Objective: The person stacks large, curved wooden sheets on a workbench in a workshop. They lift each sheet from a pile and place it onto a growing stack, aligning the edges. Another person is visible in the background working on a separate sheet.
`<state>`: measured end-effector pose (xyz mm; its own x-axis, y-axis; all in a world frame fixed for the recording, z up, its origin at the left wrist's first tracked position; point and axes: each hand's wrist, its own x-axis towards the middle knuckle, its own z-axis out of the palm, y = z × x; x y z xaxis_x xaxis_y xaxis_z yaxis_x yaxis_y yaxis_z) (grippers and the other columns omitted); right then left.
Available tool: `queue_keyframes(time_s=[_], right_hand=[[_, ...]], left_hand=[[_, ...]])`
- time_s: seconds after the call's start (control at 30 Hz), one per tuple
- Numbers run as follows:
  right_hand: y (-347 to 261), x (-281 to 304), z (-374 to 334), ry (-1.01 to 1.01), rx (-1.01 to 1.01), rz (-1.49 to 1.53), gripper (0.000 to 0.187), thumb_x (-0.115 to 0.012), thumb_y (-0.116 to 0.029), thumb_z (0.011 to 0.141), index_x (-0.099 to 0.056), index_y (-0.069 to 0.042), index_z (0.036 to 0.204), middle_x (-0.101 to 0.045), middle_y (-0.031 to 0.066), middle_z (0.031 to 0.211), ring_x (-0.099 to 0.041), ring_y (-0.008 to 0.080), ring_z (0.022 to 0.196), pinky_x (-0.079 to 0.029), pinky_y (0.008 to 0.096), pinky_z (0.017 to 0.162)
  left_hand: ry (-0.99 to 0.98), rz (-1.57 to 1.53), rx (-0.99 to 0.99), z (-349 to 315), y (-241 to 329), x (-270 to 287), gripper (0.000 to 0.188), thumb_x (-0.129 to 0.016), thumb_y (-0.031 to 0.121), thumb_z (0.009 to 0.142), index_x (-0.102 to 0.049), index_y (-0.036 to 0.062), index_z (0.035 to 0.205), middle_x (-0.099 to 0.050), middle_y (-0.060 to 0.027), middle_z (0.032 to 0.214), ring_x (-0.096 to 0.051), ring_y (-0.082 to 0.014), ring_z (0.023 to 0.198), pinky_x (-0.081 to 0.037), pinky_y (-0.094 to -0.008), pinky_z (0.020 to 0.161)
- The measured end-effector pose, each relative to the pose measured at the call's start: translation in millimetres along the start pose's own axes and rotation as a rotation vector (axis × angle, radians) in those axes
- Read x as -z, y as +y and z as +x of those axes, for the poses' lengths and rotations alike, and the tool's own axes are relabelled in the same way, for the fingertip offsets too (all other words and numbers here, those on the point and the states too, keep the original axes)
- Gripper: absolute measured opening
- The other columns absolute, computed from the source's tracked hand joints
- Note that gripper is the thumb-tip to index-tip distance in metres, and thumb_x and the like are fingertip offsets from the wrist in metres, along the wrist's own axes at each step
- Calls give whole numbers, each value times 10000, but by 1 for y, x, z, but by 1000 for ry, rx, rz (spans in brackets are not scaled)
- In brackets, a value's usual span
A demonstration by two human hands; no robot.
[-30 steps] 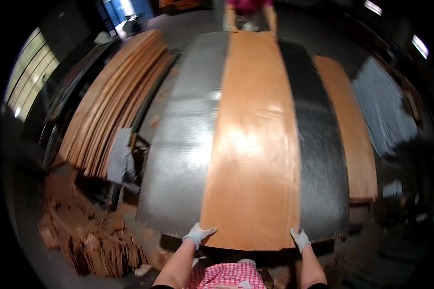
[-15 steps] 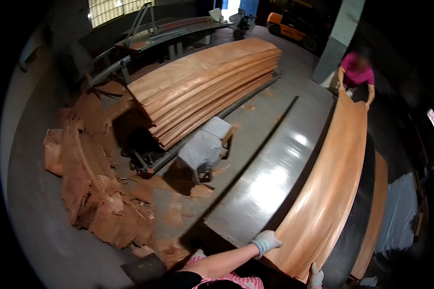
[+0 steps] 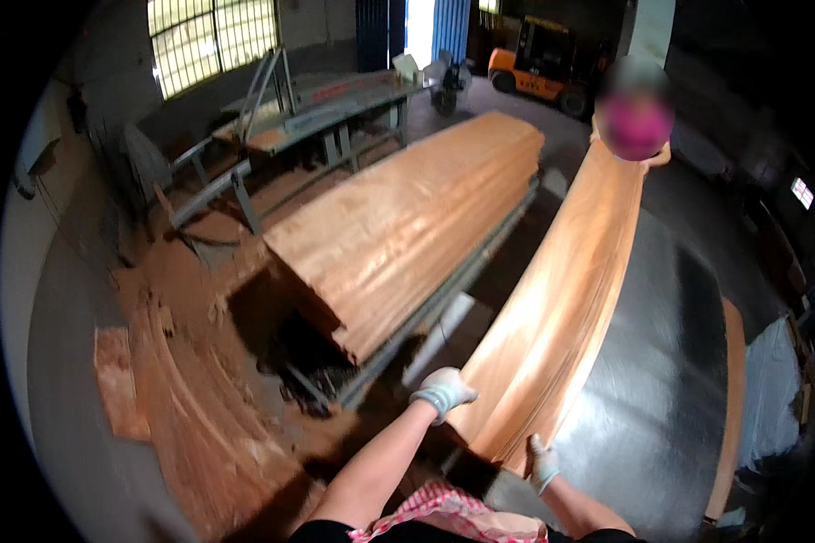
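Observation:
A long, bowed reddish wood veneer sheet (image 3: pixel 557 299), perhaps more than one layer, is held up lengthwise in front of me. My left hand (image 3: pixel 445 391), in a pale glove, grips its near left corner. At the near right edge my right hand (image 3: pixel 542 466), gloved too, is closed with the thumb on top; its other fingers are hidden under the sheet. A co-worker (image 3: pixel 638 127) in a pink top holds the far end with both hands. To the left lies a tall stack of veneer sheets (image 3: pixel 407 217), with a dark gap between it and the held sheet.
A shiny grey tabletop (image 3: pixel 643 362) extends to the right. Torn veneer scraps (image 3: pixel 199 407) cover the floor at left. The stack sits on a metal-framed cart (image 3: pixel 426 330). Behind are a metal workbench (image 3: pixel 335 109) and an orange forklift (image 3: pixel 539 72); a pillar (image 3: pixel 654 36) stands beyond the co-worker.
The held veneer sheet has moved left, off the shiny tabletop and closer to the stack. The co-worker has shifted left with it, and both my hands keep their grip. My view has turned too.

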<state>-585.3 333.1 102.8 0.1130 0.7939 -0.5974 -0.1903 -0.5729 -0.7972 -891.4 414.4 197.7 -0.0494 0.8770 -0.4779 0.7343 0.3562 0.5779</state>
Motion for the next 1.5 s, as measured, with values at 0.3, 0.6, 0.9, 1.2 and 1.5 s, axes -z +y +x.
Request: queue_keyframes(time_s=[0.3, 0.6, 0.9, 1.2, 1.5], right_hand=[[-57, -359, 41, -246, -101, 78, 350, -704, -388, 877, -668, -78, 1035, -651, -3, 941, -583, 114, 806, -472, 295, 720], [-116, -597, 52, -395, -125, 72, 506, -720, -457, 845, -603, -11, 1054, -621, 34, 830, -532, 121, 651, -431, 277, 548], [-50, -603, 160, -654, -117, -850, 779, -441, -716, 857, -700, 18, 889, -677, 175, 807, -668, 310, 740, -522, 396, 747], [-20, -393, 151, -253, -323, -457, 427, -544, -409, 960, -640, -36, 1146, -679, 60, 925, -623, 155, 718, -533, 309, 660], [11, -306, 12, -210, -50, -796, 477, -498, -428, 935, -612, -62, 1218, -675, 141, 1100, -646, 275, 943, -496, 386, 863]], left_hand=[[260, 326, -47, 72, -112, 333, 624, -759, 462, 635, -684, -31, 1011, -669, -251, 1026, -651, -361, 959, -511, -414, 850], [398, 121, -93, 111, -204, 554, 540, -817, 265, 651, -625, 18, 1092, -677, -174, 1031, -648, -314, 952, -492, -369, 850], [437, 270, 395, 218, -371, 507, 956, -772, 343, 754, -249, 17, 1485, -380, -225, 1465, -420, -334, 1324, -339, -404, 1096], [186, 410, 422, 258, -390, 426, 842, -493, 559, 913, -114, 150, 1543, -29, -150, 1605, -47, -290, 1481, -114, -480, 1177], [625, 620, 360, 263, -349, 378, 418, -501, 275, 903, -601, -3, 1199, -622, -220, 1182, -576, -364, 1135, -464, -444, 960]])
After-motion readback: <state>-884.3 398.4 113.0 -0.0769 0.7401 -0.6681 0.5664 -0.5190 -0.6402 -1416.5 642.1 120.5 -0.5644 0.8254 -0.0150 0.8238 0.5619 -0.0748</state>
